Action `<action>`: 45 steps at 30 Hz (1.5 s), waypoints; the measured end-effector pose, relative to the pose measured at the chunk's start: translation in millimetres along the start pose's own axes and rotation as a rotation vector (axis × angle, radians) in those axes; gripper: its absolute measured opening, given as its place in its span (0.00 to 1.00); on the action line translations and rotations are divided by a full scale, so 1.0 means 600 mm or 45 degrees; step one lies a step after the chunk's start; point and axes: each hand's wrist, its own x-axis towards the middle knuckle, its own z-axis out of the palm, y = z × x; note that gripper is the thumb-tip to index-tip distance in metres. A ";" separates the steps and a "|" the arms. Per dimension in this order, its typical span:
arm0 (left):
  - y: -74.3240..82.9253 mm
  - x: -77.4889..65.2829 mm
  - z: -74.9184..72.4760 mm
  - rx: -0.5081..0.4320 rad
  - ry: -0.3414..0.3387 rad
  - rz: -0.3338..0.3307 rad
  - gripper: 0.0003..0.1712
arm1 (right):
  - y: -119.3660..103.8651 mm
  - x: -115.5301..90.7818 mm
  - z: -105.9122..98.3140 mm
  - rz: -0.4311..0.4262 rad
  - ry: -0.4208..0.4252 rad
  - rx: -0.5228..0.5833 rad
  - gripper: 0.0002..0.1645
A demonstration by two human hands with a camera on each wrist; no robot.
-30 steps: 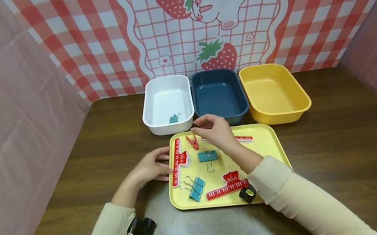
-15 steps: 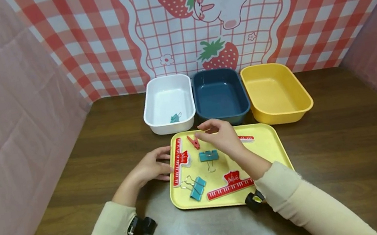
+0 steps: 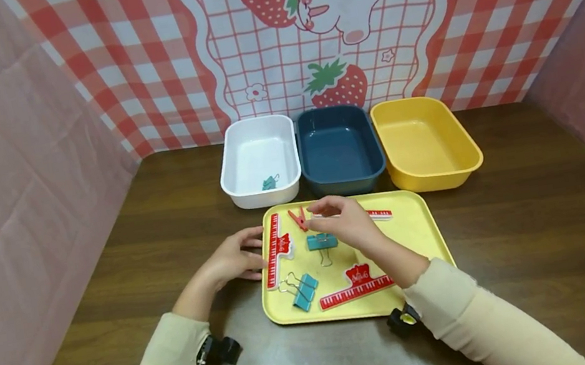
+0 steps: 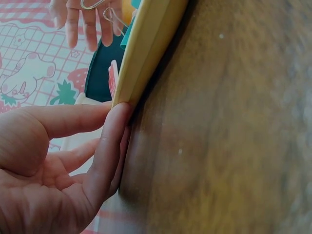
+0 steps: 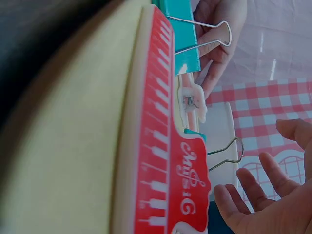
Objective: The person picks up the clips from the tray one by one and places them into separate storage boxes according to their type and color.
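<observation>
My left hand (image 3: pixel 233 259) rests its fingertips against the left rim of the yellow tray (image 3: pixel 417 239); in the left wrist view, straight fingers (image 4: pixel 109 146) touch the tray's side. Over the tray's far left part hovers my right hand (image 3: pixel 352 222), holding nothing, beside a small red clothespin (image 3: pixel 298 221). In the right wrist view the right hand's fingers (image 5: pixel 253 187) are spread. Two teal binder clips (image 3: pixel 322 242) (image 3: pixel 305 293) lie on the tray. Red keyboard-patterned clips (image 3: pixel 277 251) (image 3: pixel 358 289) lie there too, one (image 3: pixel 380 215) partly hidden by my right hand.
Behind the tray stand three bins in a row: white (image 3: pixel 241 203), dark blue (image 3: pixel 346 186) and yellow (image 3: pixel 440 181). A teal binder clip (image 3: pixel 270 182) lies in the white bin. A checked cloth (image 3: pixel 156 70) hangs behind them on the wooden table (image 3: pixel 548 220).
My right hand has drawn back toward me and slightly right, away from the bins, staying beside the clothespin. The left hand stays at the tray's rim.
</observation>
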 end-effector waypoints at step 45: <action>0.002 -0.005 -0.001 0.001 -0.001 -0.005 0.38 | 0.028 0.004 -0.005 0.089 -0.102 -0.109 0.16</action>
